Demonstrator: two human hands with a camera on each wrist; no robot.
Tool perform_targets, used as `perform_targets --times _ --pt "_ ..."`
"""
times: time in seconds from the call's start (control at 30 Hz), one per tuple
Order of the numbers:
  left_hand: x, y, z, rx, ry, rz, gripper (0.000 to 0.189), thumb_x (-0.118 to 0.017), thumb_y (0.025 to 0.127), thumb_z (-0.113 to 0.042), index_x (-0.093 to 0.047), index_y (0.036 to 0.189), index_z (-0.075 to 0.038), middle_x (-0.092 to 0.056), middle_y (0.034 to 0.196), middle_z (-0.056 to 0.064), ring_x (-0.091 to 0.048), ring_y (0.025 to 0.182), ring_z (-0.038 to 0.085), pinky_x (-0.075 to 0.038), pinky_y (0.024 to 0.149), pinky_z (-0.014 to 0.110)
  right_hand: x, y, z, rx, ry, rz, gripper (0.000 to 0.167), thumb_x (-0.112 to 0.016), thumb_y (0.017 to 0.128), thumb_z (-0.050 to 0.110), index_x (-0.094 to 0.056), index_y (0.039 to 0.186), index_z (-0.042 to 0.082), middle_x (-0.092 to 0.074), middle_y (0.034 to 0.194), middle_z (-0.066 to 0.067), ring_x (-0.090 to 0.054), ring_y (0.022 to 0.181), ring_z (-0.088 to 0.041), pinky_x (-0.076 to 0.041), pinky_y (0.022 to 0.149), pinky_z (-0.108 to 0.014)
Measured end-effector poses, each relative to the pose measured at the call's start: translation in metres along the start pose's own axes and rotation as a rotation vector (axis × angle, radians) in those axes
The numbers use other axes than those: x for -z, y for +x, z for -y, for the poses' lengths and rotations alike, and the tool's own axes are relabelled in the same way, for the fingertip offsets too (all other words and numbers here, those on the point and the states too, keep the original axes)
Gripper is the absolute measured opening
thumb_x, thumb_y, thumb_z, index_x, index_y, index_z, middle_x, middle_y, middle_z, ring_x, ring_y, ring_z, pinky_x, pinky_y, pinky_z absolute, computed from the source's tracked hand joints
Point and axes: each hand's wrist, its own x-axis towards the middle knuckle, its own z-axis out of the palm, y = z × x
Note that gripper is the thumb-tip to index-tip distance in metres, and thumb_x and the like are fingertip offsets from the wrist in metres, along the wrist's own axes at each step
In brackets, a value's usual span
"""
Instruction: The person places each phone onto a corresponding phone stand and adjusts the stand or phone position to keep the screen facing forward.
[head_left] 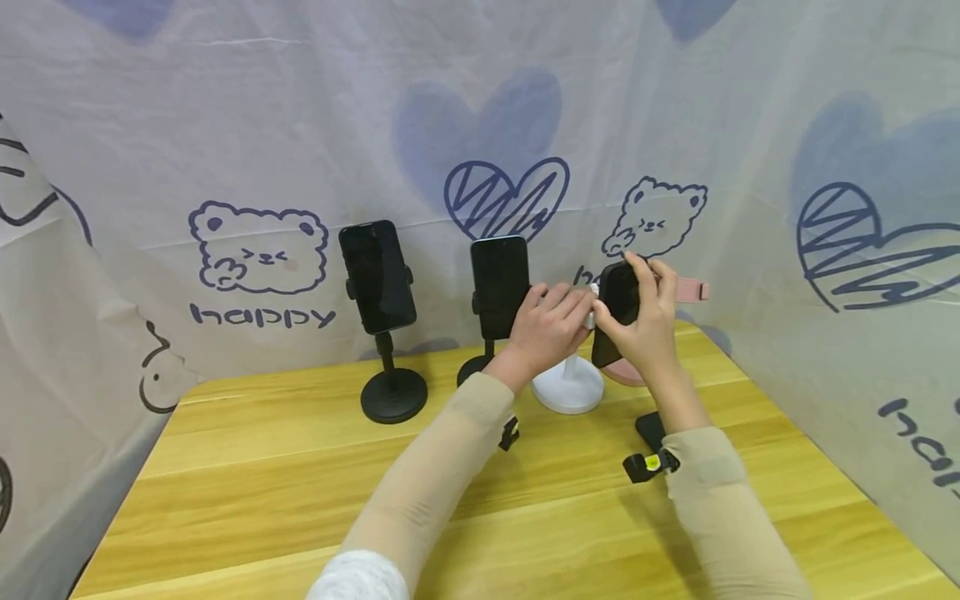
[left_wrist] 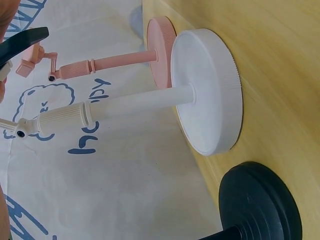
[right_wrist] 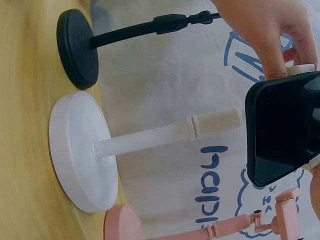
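A black smartphone (head_left: 617, 310) stands upright at the head of the white phone stand (head_left: 567, 388). My right hand (head_left: 649, 323) grips it, thumb on one side and fingers at its top edge. From the left, my left hand (head_left: 552, 323) pinches the stand's white clamp (right_wrist: 301, 69) beside the phone's edge. In the right wrist view the phone (right_wrist: 280, 127) shows its dark screen and hides most of the clamp. Below it, the white stem (left_wrist: 142, 104) rises from the round base.
Two black stands to the left hold a left phone (head_left: 377, 277) and a middle phone (head_left: 501, 287). Behind the white stand is a pink stand (left_wrist: 161, 52) with its pink clamp (head_left: 692, 290). A dark flat object (head_left: 650, 428) lies on the wooden table (head_left: 300, 483) by my right wrist.
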Motion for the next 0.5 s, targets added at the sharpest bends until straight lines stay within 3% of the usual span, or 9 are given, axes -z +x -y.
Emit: perform_targets --times 0.5 --pt "-0.0034 -0.0001 0.0008 -0.020 0.013 -0.029 0.031 -0.051 0.096 -0.036 -0.070 0.117 -0.021 -0.071 0.109 -0.010 -0.056 0.099 0.013 -0.038 0.083 0.032 -0.0009 -0.0003 -0.0023 -0.017 0.006 -0.011 0.068 -0.072 0.077 0.020 -0.047 0.140 0.013 -0.036 0.127 -0.025 -0.045 0.106 -0.035 -0.043 0.086 -0.055"
